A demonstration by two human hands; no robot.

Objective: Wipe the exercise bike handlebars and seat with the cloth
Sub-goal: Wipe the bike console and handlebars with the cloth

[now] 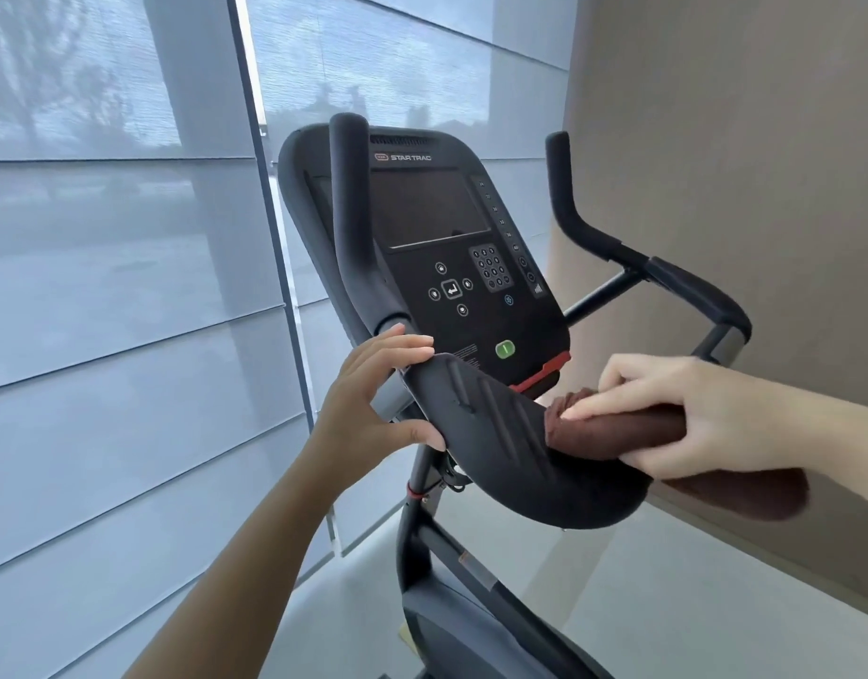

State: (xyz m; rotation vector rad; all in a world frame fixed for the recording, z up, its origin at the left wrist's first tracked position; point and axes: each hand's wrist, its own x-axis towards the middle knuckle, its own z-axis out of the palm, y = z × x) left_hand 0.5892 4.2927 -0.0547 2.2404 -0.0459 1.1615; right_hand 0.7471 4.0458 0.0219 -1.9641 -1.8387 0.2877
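While the left hand [378, 389] is gripping the black padded handlebar [495, 433] mid-frame, the right hand [692, 419] is clasping the seemingly soft, light folded brown cloth [613, 428] round it, probably bunching easily.

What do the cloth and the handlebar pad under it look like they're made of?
The cloth looks like dark brown terry or microfibre: matte, napped, soft folds. The handlebar pad looks like black matte foam or rubber, with moulded grooves; which of the two, the picture leaves open.
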